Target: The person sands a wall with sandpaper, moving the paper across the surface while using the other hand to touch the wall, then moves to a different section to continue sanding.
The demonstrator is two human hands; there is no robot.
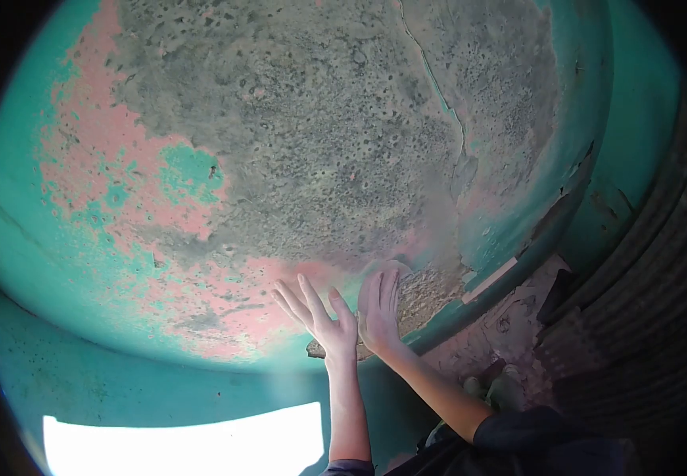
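Note:
A wall with peeling turquoise and pink paint (145, 214) fills most of the view, with a large bare grey plaster patch (312, 119) in it. My left hand (324, 321) is raised before the lower part of this surface, its fingers spread and nothing in them. Just beside it, my right hand (379, 309) is up against the wall, fingers close together and pale with dust. A thin pale edge shows at its fingertips; what it belongs to I cannot make out. Next to that hand lies a rough broken brown patch (431, 297).
A long crack (431, 75) runs down the plaster. To the lower left is a bright white opening (185, 444). Dark corrugated sheeting (629, 341) stands on the right. Debris covers the floor (510, 325) near my feet (502, 386).

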